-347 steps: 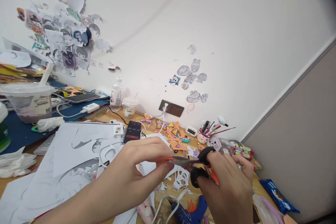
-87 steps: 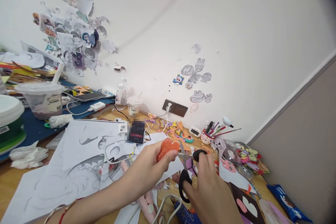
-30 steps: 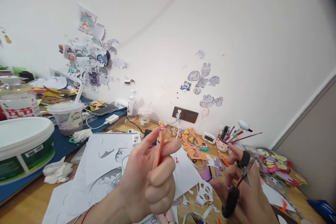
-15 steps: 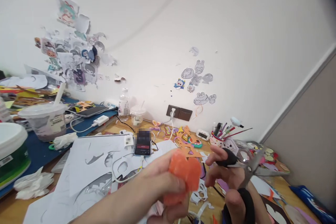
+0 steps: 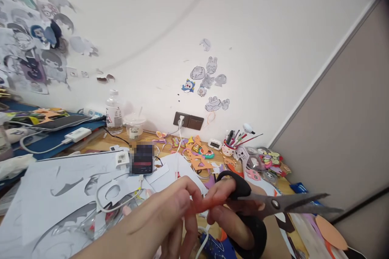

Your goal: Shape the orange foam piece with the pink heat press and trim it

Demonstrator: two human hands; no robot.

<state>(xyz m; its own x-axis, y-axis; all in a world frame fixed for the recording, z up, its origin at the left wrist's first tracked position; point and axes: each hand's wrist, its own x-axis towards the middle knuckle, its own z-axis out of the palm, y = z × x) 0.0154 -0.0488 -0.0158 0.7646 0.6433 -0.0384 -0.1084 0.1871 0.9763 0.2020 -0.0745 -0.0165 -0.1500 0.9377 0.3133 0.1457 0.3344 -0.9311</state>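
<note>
My left hand (image 5: pixel 178 210) comes in from the lower left, its fingers closed on an orange-red cutout (image 5: pixel 209 203). The cutout is now seen nearly edge-on, so its outline is mostly hidden. My right hand (image 5: pixel 226 220) meets it from the other side, its fingertips also pinching the piece. Black-handled scissors (image 5: pixel 275 203) hang on the right thumb and fingers through the loops. Their blades point right, away from the cutout, and stand slightly apart.
A phone (image 5: pixel 142 161) on a charging cable lies on drawn and cut paper sheets (image 5: pixel 57 202). Colourful scraps (image 5: pixel 199 158), a white digital clock (image 5: pixel 214 144) and a pen cup (image 5: pixel 228 148) line the wall. A bottle (image 5: pixel 114 113) and a plastic cup (image 5: pixel 134 126) stand at the back left.
The view has turned to the right. My right hand has come over to the cutout and touches it, and the cutout has tipped from face-on to edge-on. The scissors now point right.
</note>
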